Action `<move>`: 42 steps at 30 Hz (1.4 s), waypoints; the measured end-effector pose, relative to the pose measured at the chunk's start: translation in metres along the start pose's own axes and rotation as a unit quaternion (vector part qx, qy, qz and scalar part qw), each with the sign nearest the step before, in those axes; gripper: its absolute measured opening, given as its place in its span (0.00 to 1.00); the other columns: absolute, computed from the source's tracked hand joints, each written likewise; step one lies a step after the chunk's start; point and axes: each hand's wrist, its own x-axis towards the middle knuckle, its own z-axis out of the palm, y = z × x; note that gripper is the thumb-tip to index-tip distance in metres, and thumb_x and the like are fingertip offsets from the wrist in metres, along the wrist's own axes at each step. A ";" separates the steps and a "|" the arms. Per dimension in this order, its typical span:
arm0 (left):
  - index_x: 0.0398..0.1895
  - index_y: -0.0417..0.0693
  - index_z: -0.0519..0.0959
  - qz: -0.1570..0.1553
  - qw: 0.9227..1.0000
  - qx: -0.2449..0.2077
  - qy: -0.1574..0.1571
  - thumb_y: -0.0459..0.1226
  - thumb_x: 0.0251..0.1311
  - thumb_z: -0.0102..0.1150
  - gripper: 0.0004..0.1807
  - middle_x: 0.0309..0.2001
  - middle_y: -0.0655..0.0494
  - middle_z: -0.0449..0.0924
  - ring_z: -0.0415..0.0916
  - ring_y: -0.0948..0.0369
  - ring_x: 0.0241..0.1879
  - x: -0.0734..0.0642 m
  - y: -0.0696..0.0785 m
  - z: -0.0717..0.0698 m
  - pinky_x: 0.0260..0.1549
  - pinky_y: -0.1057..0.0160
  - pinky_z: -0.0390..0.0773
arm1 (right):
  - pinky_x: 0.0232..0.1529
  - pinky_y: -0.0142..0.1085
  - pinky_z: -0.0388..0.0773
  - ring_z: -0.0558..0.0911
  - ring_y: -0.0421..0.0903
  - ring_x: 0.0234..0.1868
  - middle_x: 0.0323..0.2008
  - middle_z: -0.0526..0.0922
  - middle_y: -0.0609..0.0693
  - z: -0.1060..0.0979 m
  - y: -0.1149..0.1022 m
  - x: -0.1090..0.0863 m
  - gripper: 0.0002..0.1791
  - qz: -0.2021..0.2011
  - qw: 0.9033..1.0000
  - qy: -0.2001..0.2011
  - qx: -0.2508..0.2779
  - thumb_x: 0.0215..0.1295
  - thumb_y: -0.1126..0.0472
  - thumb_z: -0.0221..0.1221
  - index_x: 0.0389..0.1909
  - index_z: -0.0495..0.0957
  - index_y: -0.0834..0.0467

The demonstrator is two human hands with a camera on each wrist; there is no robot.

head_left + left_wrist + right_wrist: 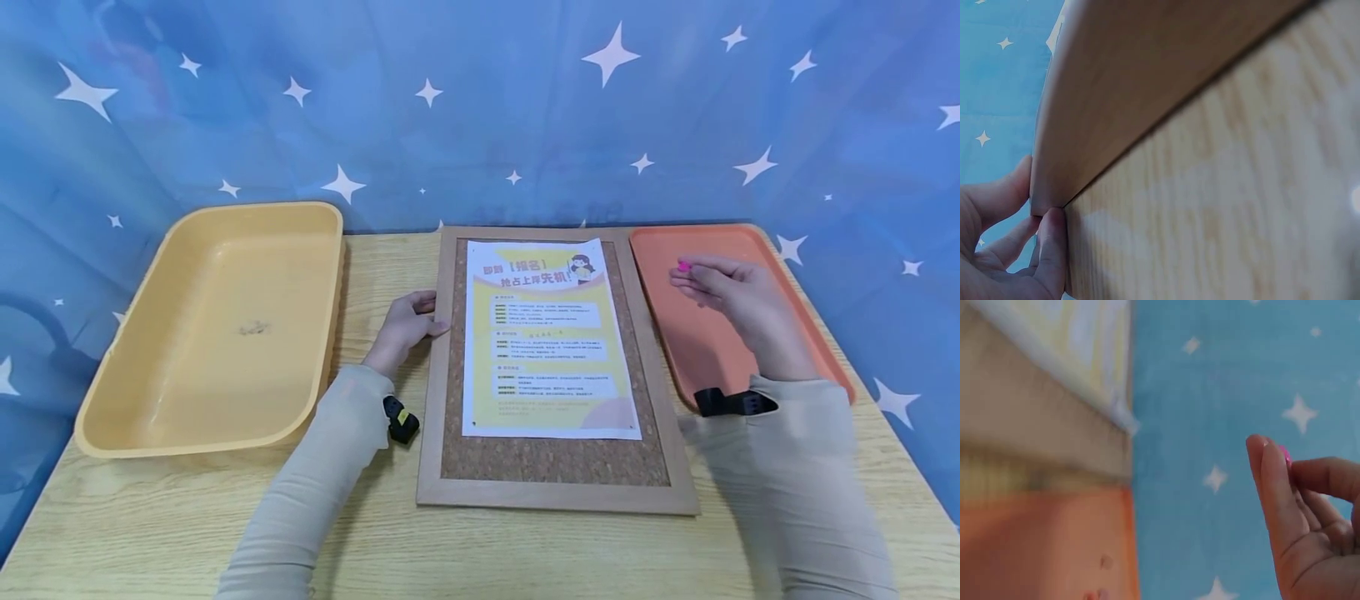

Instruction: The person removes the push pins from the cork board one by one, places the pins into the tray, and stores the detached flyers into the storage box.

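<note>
left hand (405, 327) pinches board (555, 493) at left edge, probably to steady it | right hand (735, 302) pinches pink piece (684, 266) over right tray (720, 240)

A small pink piece (684, 266) is sitting pinched in the right hand (742, 304). A wood-framed corkboard (555, 461), gripped by the left hand (407, 325), is lying between both hands, a printed yellow sheet (551, 350) covering most cork.
</note>
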 end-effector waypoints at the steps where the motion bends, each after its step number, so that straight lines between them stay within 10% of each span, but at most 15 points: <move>1: 0.69 0.42 0.63 -0.001 1.000 -0.002 -0.001 0.26 0.60 0.57 0.33 0.65 0.44 0.67 0.68 0.51 0.63 0.000 0.000 0.000 0.60 0.55 0.73 | 0.38 0.21 0.79 0.85 0.30 0.38 0.34 0.87 0.36 -0.005 0.002 -0.001 0.09 0.008 1.000 0.011 -0.014 0.69 0.58 0.54 0.38 0.82 0.43; 13: 0.70 0.43 0.62 -0.001 1.000 -0.007 -0.008 0.25 0.60 0.56 0.33 0.65 0.44 0.66 0.68 0.50 0.63 0.000 0.001 0.000 0.60 0.55 0.73 | 0.39 0.25 0.81 0.86 0.35 0.36 0.32 0.88 0.41 -0.048 0.025 -0.004 0.12 0.093 0.993 0.042 0.057 0.66 0.66 0.56 0.33 0.85 0.47; 21: 0.70 0.43 0.62 -0.001 1.000 -0.010 -0.010 0.25 0.61 0.55 0.32 0.65 0.44 0.66 0.68 0.51 0.62 0.000 0.002 0.000 0.59 0.55 0.74 | 0.37 0.19 0.78 0.78 0.19 0.35 0.29 0.80 0.21 -0.060 0.039 -0.007 0.08 0.121 0.970 0.077 -0.194 0.68 0.50 0.55 0.42 0.80 0.34; 29: 0.69 0.42 0.62 0.000 1.000 -0.009 -0.007 0.25 0.60 0.56 0.32 0.65 0.44 0.66 0.68 0.50 0.63 0.000 0.001 0.001 0.60 0.55 0.73 | 0.37 0.27 0.82 0.87 0.37 0.34 0.29 0.87 0.45 -0.066 0.047 -0.006 0.18 0.161 0.982 0.043 0.092 0.71 0.65 0.49 0.29 0.85 0.51; 42: 0.69 0.42 0.63 -0.004 1.000 -0.009 -0.002 0.26 0.60 0.56 0.32 0.65 0.44 0.66 0.68 0.51 0.63 0.000 0.001 0.001 0.60 0.55 0.73 | 0.39 0.28 0.82 0.87 0.37 0.36 0.31 0.88 0.44 -0.068 0.055 -0.006 0.17 0.164 0.982 0.025 0.091 0.72 0.62 0.48 0.31 0.85 0.49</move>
